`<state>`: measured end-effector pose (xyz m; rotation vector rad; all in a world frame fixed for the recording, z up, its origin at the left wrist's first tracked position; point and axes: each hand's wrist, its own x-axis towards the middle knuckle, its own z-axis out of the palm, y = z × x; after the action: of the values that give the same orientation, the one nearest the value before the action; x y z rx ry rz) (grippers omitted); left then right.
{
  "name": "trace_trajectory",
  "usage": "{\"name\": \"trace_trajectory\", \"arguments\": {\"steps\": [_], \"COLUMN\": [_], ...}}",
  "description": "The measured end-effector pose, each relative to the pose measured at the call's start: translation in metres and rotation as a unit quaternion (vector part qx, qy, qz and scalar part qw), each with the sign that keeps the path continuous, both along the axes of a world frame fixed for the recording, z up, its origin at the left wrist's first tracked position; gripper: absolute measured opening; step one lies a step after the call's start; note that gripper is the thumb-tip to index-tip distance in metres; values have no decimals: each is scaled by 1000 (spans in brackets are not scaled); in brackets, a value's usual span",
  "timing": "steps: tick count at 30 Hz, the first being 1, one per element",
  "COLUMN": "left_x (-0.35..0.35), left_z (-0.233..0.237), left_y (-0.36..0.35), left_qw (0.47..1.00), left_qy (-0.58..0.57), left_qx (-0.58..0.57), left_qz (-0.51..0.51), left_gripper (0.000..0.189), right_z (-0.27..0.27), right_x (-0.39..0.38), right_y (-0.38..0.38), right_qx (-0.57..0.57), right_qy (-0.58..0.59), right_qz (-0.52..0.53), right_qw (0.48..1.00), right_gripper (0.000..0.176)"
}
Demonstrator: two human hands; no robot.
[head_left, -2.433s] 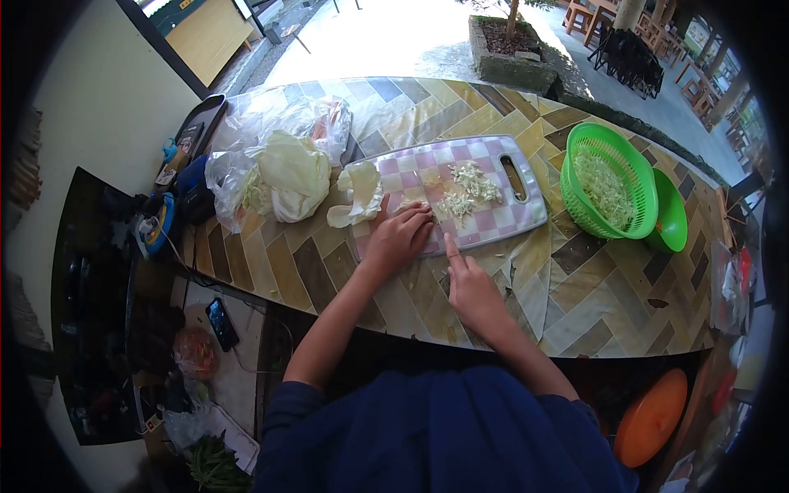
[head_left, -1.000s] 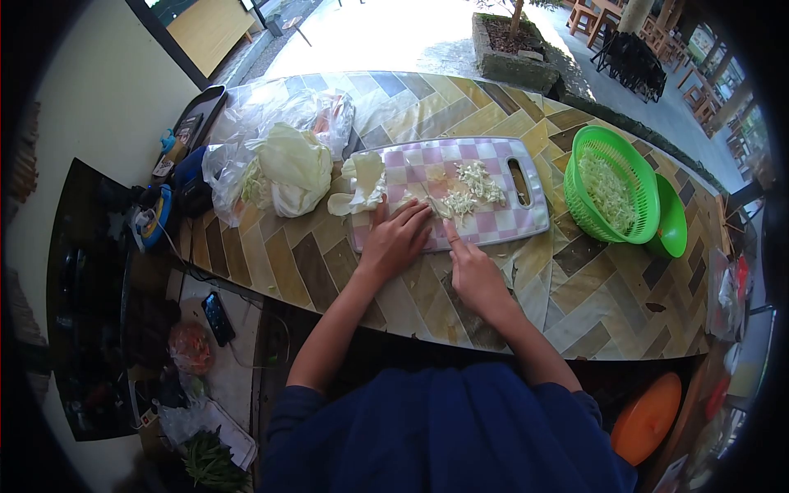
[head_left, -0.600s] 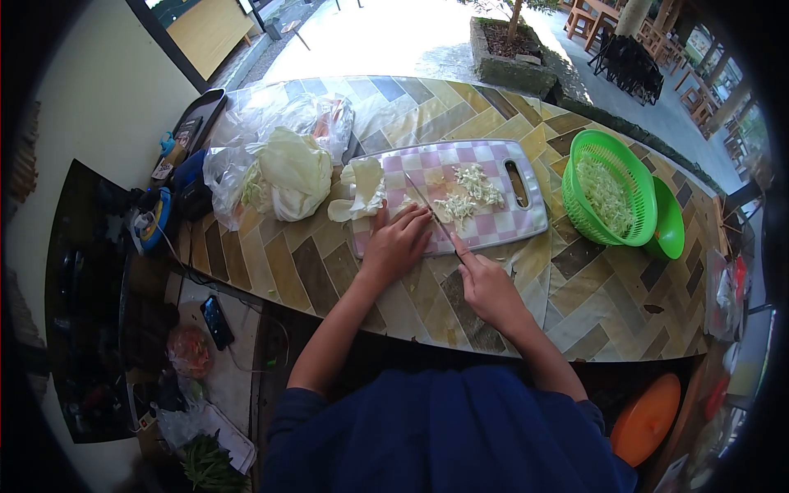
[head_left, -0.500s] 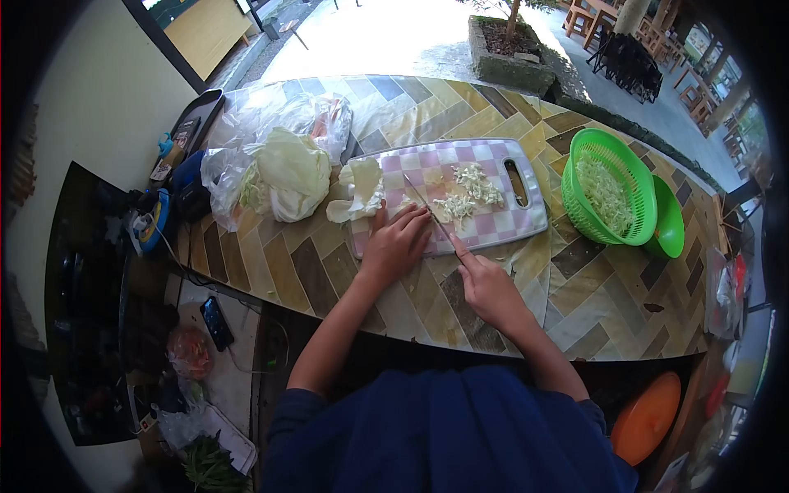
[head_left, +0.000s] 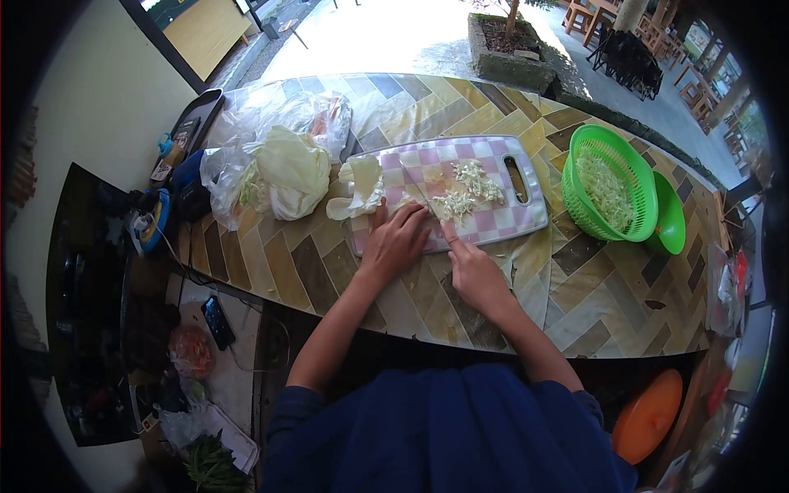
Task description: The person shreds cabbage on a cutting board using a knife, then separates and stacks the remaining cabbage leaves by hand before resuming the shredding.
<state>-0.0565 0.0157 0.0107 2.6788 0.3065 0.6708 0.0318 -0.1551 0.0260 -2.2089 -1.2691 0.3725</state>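
Note:
My right hand [head_left: 477,274] grips a kitchen knife [head_left: 421,191] by its handle, the forefinger stretched along it. The thin blade points up and left across the pink-and-white checked cutting board [head_left: 526,215]. My left hand [head_left: 397,242] presses on the board close to the blade, fingers bent over a cabbage piece mostly hidden beneath them. Chopped cabbage [head_left: 468,191] lies in small heaps right of the knife. Loose cabbage leaves [head_left: 362,187] rest at the board's left edge, touching neither the blade nor the heaps.
A large cabbage [head_left: 289,174] sits at left by a clear plastic bag [head_left: 226,177]. To the right, a green basket [head_left: 575,201] holds shredded cabbage, partly covering a green bowl [head_left: 674,215]. A phone [head_left: 217,322] lies lower left; an orange lid-like object [head_left: 649,417] is lower right.
My right hand has shifted slightly left and down with the knife, and the blade now lies closer to my left fingertips. My left hand stays in almost the same place.

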Motion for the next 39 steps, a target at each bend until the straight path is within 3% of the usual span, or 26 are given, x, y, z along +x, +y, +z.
{"name": "trace_trajectory", "arguments": {"steps": [11, 23, 26, 31, 39], "left_x": [-1, -1, 1, 10, 36], "left_z": [-4, -3, -1, 4, 18], "left_y": [-2, -2, -2, 1, 4], "left_qw": [1000, 1000, 1000, 999, 998], "left_qy": [-4, -3, -16, -27, 15], "left_qx": [19, 11, 0, -35, 14], "left_qz": [-6, 1, 5, 19, 65], "left_gripper": [28, 28, 24, 20, 14], "right_z": [13, 19, 0, 13, 14], "right_x": [-10, -22, -19, -15, 10], "right_y": [-14, -5, 6, 1, -30], "right_qx": [53, -57, -29, -34, 32], "right_qy": [57, 34, 2, 12, 49], "right_qz": [-10, -23, -31, -27, -52], "right_qw": [997, 998, 999, 999, 997], "right_gripper": [59, 60, 62, 62, 56]}}
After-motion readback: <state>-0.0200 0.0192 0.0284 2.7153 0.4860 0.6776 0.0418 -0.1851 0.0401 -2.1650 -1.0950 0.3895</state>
